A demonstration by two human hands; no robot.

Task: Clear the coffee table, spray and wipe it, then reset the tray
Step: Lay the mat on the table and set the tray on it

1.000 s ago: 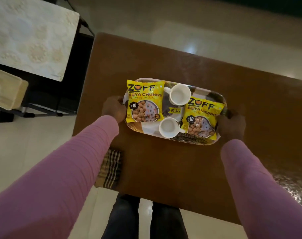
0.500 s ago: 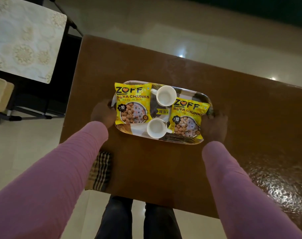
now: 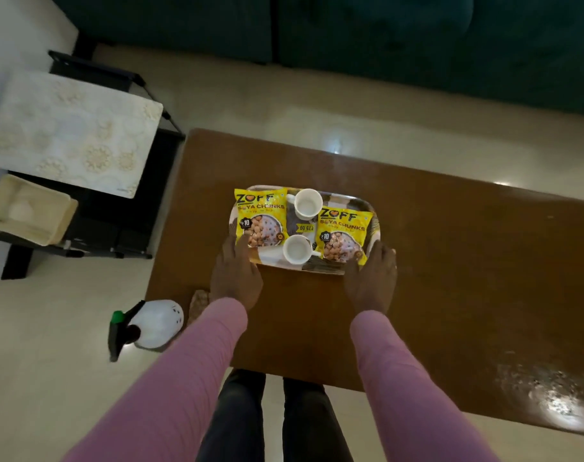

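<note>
The tray (image 3: 334, 270) sits near the counter (image 3: 450, 295)'s left end, midway between its long edges. The left hand (image 3: 236, 274) and right hand (image 3: 370, 278) lie spread against its near corners, probably squaring it, though any grip is unclear. The spray bottle (image 3: 150, 325) lies on the floor, out of the way.

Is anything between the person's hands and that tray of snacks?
Nothing visible. The left hand and right hand lie flat at the near corners of the tray, fingers reaching its rim. Only bare coffee table surrounds it.
</note>
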